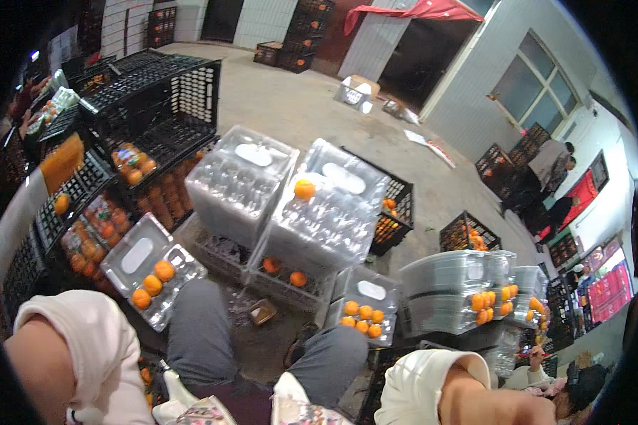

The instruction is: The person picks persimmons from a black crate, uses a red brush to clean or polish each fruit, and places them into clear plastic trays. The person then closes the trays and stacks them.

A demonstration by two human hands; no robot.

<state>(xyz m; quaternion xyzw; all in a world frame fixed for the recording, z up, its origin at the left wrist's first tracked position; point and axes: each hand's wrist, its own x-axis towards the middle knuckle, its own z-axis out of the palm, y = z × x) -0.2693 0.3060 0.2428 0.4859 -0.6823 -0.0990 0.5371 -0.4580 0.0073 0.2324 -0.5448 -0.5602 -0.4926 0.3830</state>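
Note:
At the lower left rim, bare skin of my left hand or wrist (38, 361) comes out of a white sleeve; its fingers are not visible. My right hand (502, 406) is blurred at the bottom right, partly cut off, and its grip cannot be made out. Against my left thigh leans an open clear plastic clamshell box (183, 276) with three oranges (152, 285) in a row. By my right knee another open clamshell (345, 287) holds several oranges (365, 312). Ahead stand two tall stacks of nested clamshells (234, 180) (319, 228); one loose orange (304, 189) lies on the right stack.
Black plastic crates (154, 90) and packed orange boxes (106, 218) stand at left, near a blurred white-and-orange shape (61, 159). Filled clamshells (446, 292) form a row at right. A co-worker (579, 388) sits lower right; other people (550, 164) are farther back.

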